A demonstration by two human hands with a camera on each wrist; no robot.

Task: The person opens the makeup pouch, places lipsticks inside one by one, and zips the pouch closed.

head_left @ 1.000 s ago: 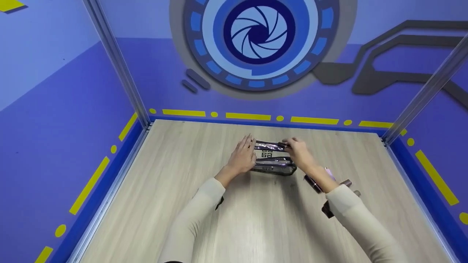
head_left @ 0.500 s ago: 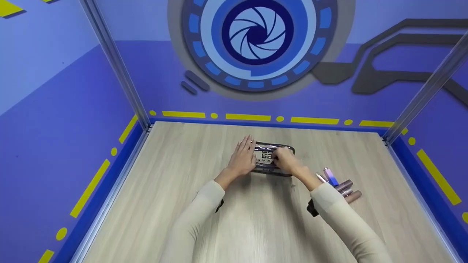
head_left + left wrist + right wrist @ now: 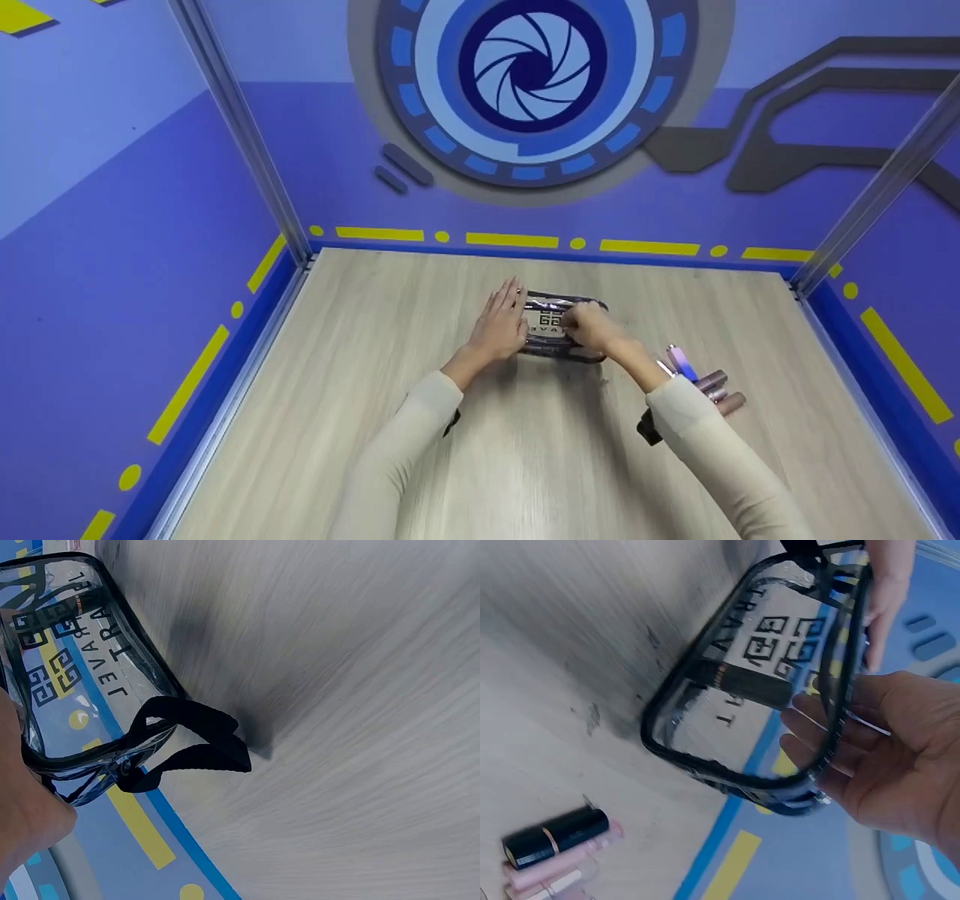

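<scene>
A clear cosmetic bag point(image 3: 546, 321) with black trim and black lettering lies near the table's middle. My left hand point(image 3: 498, 322) holds its left end, thumb on the near side and fingers across to the far side. At the bag's right half is my right hand point(image 3: 592, 328). In the right wrist view, the fingers point(image 3: 821, 716) of that hand reach loosely bent through the bag's opening. Their tips are close to a dark lipstick tube point(image 3: 750, 685) inside; no grip on it shows. A black strap loop point(image 3: 195, 739) hangs from the bag in the left wrist view.
Several cosmetics lie on the table point(image 3: 315, 420) beside my right forearm: a pink-to-blue tube point(image 3: 681, 362), a brown tube point(image 3: 712, 380) and a rose-brown tube point(image 3: 731, 403). A black tube with a gold band point(image 3: 555, 838) shows in the right wrist view. Printed walls point(image 3: 420, 187) surround the table.
My right hand has moved from the bag's far right edge to its opening, fingers inside. Since half a second ago it has barely shifted. The left hand stays on the bag's left end.
</scene>
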